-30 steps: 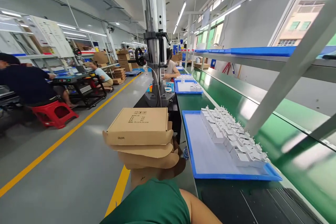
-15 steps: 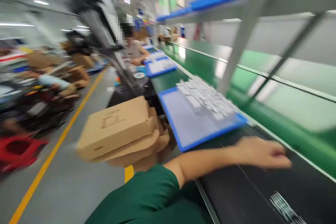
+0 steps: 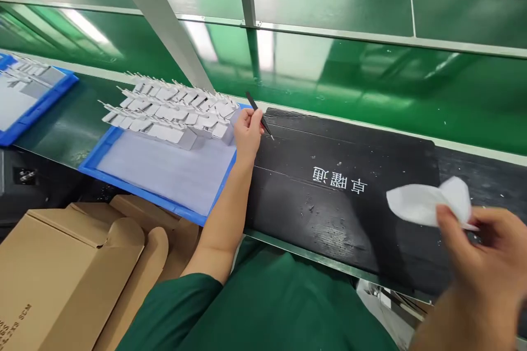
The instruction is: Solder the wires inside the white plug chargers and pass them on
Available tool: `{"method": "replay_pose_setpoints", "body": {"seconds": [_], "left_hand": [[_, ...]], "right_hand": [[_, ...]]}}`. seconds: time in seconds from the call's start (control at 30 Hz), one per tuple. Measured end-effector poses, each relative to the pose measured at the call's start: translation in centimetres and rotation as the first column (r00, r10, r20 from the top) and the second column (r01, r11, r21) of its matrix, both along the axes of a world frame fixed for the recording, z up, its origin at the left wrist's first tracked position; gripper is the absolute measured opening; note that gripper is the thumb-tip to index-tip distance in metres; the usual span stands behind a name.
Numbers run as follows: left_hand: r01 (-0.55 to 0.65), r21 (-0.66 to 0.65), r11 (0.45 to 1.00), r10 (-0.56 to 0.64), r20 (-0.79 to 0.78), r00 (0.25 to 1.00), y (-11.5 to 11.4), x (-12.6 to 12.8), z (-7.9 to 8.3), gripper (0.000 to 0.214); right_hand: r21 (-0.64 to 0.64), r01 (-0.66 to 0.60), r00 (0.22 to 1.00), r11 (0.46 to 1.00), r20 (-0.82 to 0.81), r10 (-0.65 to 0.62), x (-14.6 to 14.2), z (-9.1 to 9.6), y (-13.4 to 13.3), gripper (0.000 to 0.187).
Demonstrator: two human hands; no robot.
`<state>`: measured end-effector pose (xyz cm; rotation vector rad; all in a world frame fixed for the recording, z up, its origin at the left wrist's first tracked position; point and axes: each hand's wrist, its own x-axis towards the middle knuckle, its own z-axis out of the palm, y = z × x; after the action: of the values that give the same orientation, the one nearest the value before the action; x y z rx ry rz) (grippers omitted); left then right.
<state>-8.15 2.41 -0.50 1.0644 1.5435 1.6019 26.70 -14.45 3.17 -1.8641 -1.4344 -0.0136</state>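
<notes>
My left hand [image 3: 248, 130] is closed around a pair of black tweezers [image 3: 264, 122], whose fine tip points down toward the black mat [image 3: 288, 197]. It is just right of a blue tray [image 3: 135, 189] holding rows of small white boxes [image 3: 164, 107] with raised flaps. At the right, my right hand [image 3: 486, 247], partly blurred, pinches a thin white cloth or wipe [image 3: 424, 204] above the mat. White characters [image 3: 340, 180] are printed on the mat, and small specks lie scattered over it.
Another blue tray [image 3: 37, 104] with white pieces sits at the far left of the green bench [image 3: 69, 126]. Brown cardboard boxes [image 3: 69, 269] stand below its front edge. A grey post [image 3: 173, 22] rises behind the white boxes, and a green panel [image 3: 329, 71] runs along the back.
My view has swung right and down to the mat. My left hand now shows tweezers beside the tray, and my right hand with the white cloth has come into view.
</notes>
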Motion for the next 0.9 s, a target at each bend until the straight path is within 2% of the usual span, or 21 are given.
{"method": "replay_pose_setpoints", "body": {"seconds": [0.07,0.1,0.13,0.17,0.2,0.23,0.27,0.3,0.37,0.4,0.47,0.53,0.6,0.67,0.73,0.8,0.83,0.9], "left_hand": [[-0.047,0.025,0.999,0.047,0.027,0.999,0.2,-0.2,0.0,0.027],[-0.060,0.037,0.998,0.058,0.034,0.998,0.3,-0.2,0.0,0.028],[-0.066,0.052,0.996,0.064,0.038,0.997,0.3,-0.2,0.1,0.029],[-0.066,0.067,0.996,0.063,0.041,0.997,0.3,-0.2,0.1,0.029],[-0.068,0.081,0.994,0.065,0.045,0.997,0.3,-0.2,0.1,0.029],[-0.075,0.089,0.993,0.071,0.051,0.996,0.3,-0.1,0.1,0.029],[-0.082,0.092,0.992,0.077,0.060,0.995,0.3,-0.1,0.1,0.029],[-0.098,0.088,0.991,0.092,0.071,0.993,0.4,-0.1,0.1,0.030],[-0.108,0.078,0.991,0.101,0.087,0.991,0.6,0.0,0.1,0.029],[-0.103,0.074,0.992,0.097,0.091,0.991,0.7,0.1,0.1,0.027],[-0.081,0.077,0.994,0.075,0.082,0.994,0.8,0.2,0.1,0.024],[-0.055,0.081,0.995,0.051,0.057,0.997,0.7,0.4,0.0,0.021],[-0.035,0.072,0.997,0.033,0.028,0.999,0.5,0.6,0.1,0.020],[-0.021,0.057,0.998,0.020,0.012,1.000,0.4,0.9,0.0,0.021],[-0.001,0.053,0.999,0.001,0.004,1.000,0.4,1.1,-0.1,0.022],[0.026,0.060,0.998,-0.026,-0.007,1.000,0.4,1.3,-0.2,0.022],[0.038,0.062,0.997,-0.037,-0.016,0.999,0.4,1.3,-0.3,0.022],[0.049,0.064,0.997,-0.046,-0.039,0.998,0.4,1.4,-0.5,0.024]], "right_hand": [[0.048,-0.230,0.973,0.972,0.015,0.229,-4.8,-0.1,2.3,0.024],[0.032,-0.356,0.934,0.934,0.013,0.356,-7.6,-0.3,3.1,0.022],[-0.007,-0.479,0.878,0.878,0.021,0.479,-10.5,-0.6,3.6,0.019],[-0.121,-0.583,0.806,0.803,0.034,0.591,-13.5,-1.1,4.0,0.013],[-0.266,-0.675,0.705,0.688,0.043,0.708,-16.4,-1.7,4.1,0.014],[-0.318,-0.719,0.640,0.618,0.045,0.767,-19.1,-2.3,4.2,0.018],[-0.348,-0.738,0.602,0.578,0.050,0.797,-21.4,-3.0,4.4,0.020],[-0.375,-0.746,0.576,0.550,0.053,0.816,-23.2,-3.6,4.6,0.019],[-0.416,-0.727,0.576,0.546,0.062,0.815,-24.7,-4.7,5.4,0.016],[-0.432,-0.702,0.601,0.566,0.067,0.796,-24.3,-5.0,5.9,0.018],[-0.460,-0.605,0.700,0.649,0.081,0.710,-21.2,-5.5,6.8,0.024],[-0.481,-0.435,0.833,0.761,0.105,0.543,-15.6,-5.5,7.4,0.031],[-0.476,-0.219,0.938,0.852,0.138,0.318,-8.6,-5.3,7.3,0.039],[-0.446,0.006,0.981,0.895,0.174,0.081,-1.8,-4.6,6.5,0.046],[-0.405,0.149,0.979,0.902,0.192,-0.075,3.2,-3.5,5.5,0.047],[-0.348,0.227,0.966,0.910,0.199,-0.165,5.0,-2.5,5.0,0.049],[-0.316,0.233,0.965,0.920,0.194,-0.178,4.6,-2.1,5.1,0.049],[-0.273,0.145,0.980,0.951,0.170,-0.101,1.1,-1.9,5.9,0.051]]}}
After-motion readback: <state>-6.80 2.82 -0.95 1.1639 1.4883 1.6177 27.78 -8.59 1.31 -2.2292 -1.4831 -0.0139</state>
